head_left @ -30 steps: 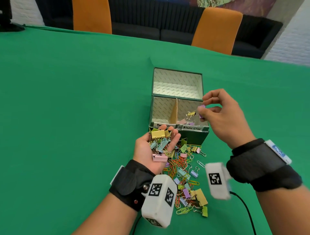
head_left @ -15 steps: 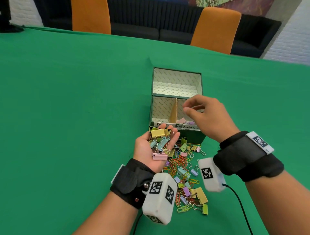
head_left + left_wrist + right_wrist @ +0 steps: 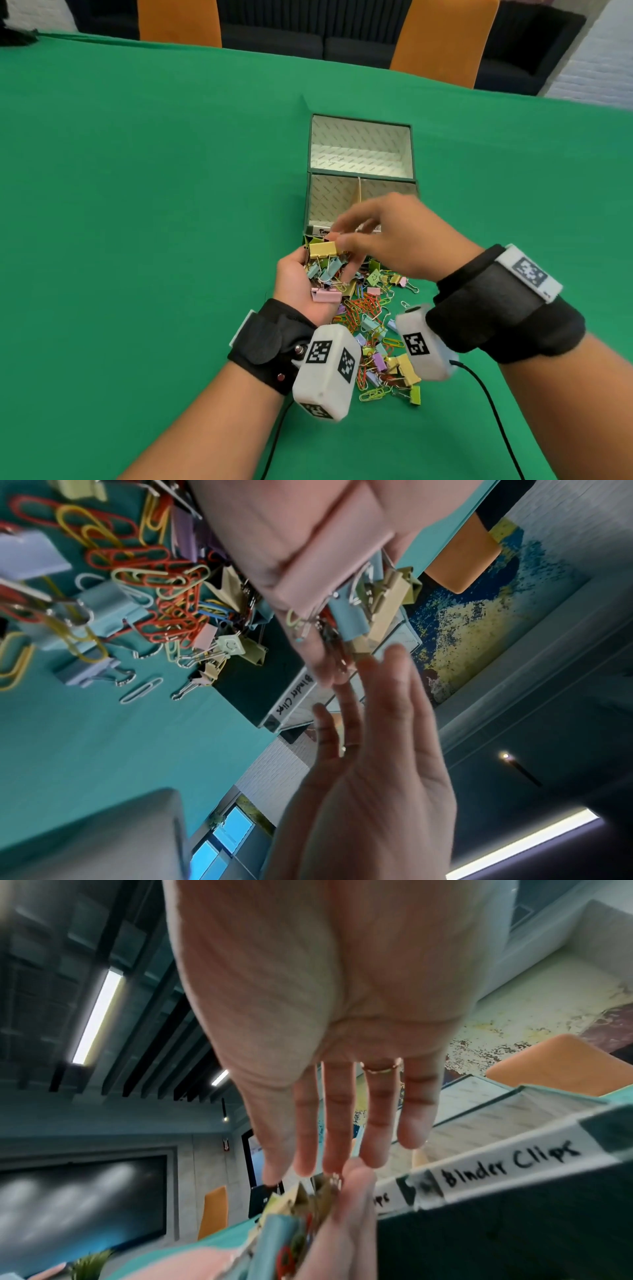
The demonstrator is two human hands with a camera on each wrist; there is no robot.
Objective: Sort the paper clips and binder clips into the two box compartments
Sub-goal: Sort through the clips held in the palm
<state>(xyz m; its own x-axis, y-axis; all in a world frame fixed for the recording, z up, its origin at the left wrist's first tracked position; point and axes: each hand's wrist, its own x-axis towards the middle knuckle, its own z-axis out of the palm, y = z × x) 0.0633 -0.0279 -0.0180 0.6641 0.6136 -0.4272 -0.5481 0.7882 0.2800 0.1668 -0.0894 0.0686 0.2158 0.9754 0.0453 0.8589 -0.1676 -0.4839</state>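
Observation:
My left hand (image 3: 291,277) lies palm up in front of the box, carrying a heap of mixed clips, with a yellow binder clip (image 3: 322,249) at the fingertips and a pink one (image 3: 325,295) near the wrist. My right hand (image 3: 394,236) hovers over that heap, fingers straight (image 3: 342,1123), tips just at the yellow clip, holding nothing. The green box (image 3: 309,202) has a cardboard divider (image 3: 359,192). Its right compartment is labelled "Binder Clips" (image 3: 507,1164) and is mostly hidden by my right hand. A loose pile of paper clips and binder clips (image 3: 370,318) lies on the cloth under my wrists.
The box's open lid (image 3: 359,147) lies flat behind the compartments. Green cloth (image 3: 154,205) covers the table. Two orange chairs (image 3: 178,20) (image 3: 442,37) stand at the far edge. A black cable (image 3: 493,404) runs from my right wrist camera.
My right hand held a purple clip over the binder clip compartment a second ago. It has come back empty, left and nearer, to the heap in my left palm. The left hand stayed put.

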